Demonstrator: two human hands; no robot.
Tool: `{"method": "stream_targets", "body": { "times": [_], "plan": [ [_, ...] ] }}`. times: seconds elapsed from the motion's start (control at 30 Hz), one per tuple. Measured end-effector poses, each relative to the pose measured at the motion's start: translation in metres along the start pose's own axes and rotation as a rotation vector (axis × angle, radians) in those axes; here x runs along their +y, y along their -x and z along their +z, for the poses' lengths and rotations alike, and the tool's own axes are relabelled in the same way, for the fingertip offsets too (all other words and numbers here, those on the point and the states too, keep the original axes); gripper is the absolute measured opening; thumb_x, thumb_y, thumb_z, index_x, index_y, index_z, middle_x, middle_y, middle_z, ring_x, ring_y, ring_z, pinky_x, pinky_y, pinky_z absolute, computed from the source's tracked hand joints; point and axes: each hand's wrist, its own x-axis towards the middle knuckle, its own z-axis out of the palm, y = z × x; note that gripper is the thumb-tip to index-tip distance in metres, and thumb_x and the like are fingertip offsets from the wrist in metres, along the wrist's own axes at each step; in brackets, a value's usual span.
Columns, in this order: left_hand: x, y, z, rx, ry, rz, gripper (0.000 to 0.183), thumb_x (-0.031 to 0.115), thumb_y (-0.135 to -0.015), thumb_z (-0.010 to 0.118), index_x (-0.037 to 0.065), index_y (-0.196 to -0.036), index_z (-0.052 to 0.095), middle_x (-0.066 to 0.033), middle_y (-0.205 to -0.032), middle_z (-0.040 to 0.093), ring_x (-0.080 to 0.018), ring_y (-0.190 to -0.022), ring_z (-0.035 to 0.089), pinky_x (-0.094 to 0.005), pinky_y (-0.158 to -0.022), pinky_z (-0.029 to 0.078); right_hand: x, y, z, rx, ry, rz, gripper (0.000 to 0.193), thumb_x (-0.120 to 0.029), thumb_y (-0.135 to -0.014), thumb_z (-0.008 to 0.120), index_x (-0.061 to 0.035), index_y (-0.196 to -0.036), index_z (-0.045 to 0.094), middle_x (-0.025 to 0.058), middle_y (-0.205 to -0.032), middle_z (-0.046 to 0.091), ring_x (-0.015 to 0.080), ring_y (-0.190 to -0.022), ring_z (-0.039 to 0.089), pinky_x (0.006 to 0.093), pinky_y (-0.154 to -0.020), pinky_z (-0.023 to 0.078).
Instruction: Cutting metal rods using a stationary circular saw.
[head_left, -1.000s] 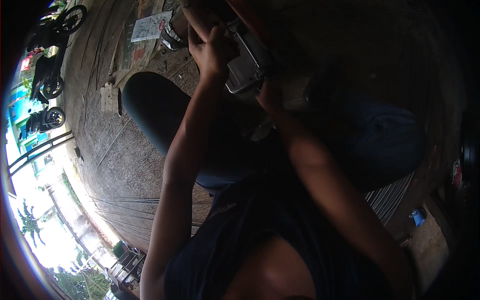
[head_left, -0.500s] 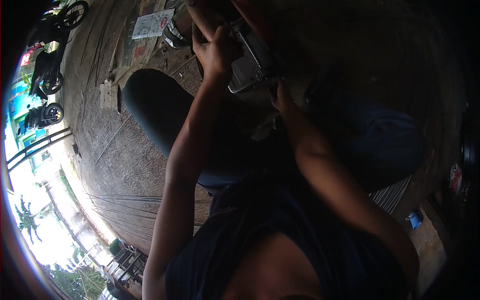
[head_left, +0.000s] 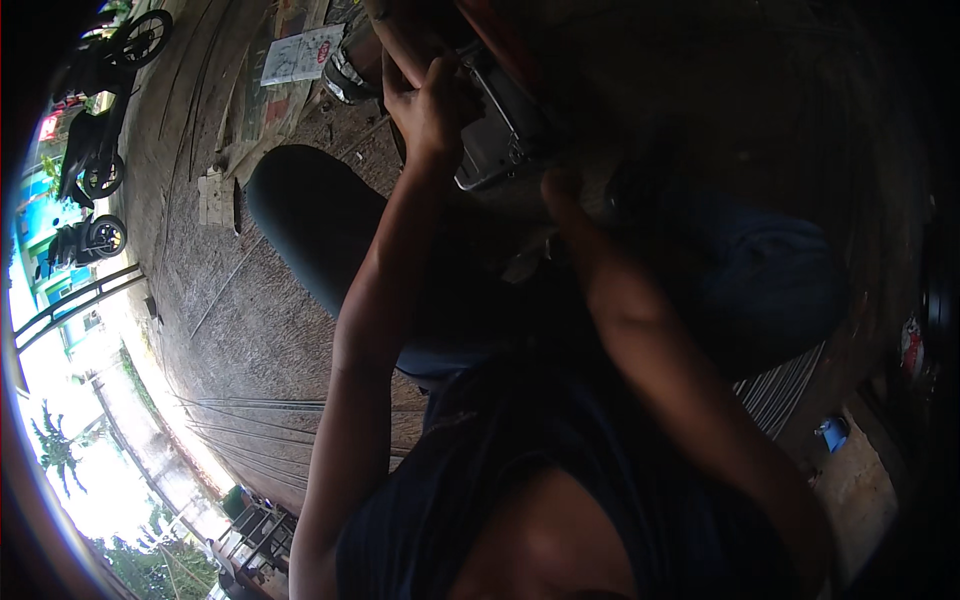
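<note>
My left hand [head_left: 432, 115] is closed at the near end of a long, rounded brown piece [head_left: 398, 45] whose exact kind I cannot tell. Just right of that hand is a dark metal frame with a flat grey plate [head_left: 488, 150] and a bright edge. A red bar [head_left: 497, 35] slants across behind the frame. My right hand [head_left: 562, 185] is low beside the frame's near right corner, apart from the bright edge. Deep shade hides its fingers, so I cannot see whether it holds anything.
My bent knee [head_left: 305, 205] is left of my left forearm. A printed sheet [head_left: 302, 55] and a cardboard scrap [head_left: 217, 200] lie on the rough floor. Thin metal rods [head_left: 785, 390] and a blue object [head_left: 831, 434] are at right. Motorbikes [head_left: 98, 165] stand far left.
My right hand has drawn slightly down and back from the frame's corner, and its fingers have sunk into shade. My left hand stays closed in nearly the same place.
</note>
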Motion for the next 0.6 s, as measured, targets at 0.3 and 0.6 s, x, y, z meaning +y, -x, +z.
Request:
{"method": "stream_targets", "body": {
  "times": [0.3, 0.6],
  "plan": [
    [0.016, 0.009, -0.001, 0.019, -0.017, -0.088, 0.045, 0.007, -0.078, 0.060, 0.006, -0.115, 0.036, -0.0106, -0.061, 0.053, -0.0205, -0.046, 0.056, -0.0322, -0.039, 0.047, -0.045, 0.065, -0.067, 0.246, -0.085, -0.440, 0.028, -0.013, -0.064, 0.071, 0.0007, -0.087, 0.065, 0.0193, -0.092, 0.064, 0.0359, -0.091, 0.062, 0.0417, -0.083, 0.050],
    [0.012, 0.005, -0.012, 0.035, -0.026, -0.169, 0.030, 0.012, -0.078, 0.059, 0.002, -0.101, 0.045, -0.0120, -0.061, 0.055, -0.0205, -0.045, 0.055, -0.0323, -0.040, 0.047, -0.034, 0.034, -0.065, -0.039, -0.170, -0.486, 0.058, -0.038, -0.063, 0.076, 0.0031, -0.099, 0.057, 0.0237, -0.098, 0.058, 0.0389, -0.097, 0.057, 0.0477, -0.086, 0.046]
  ]
}}
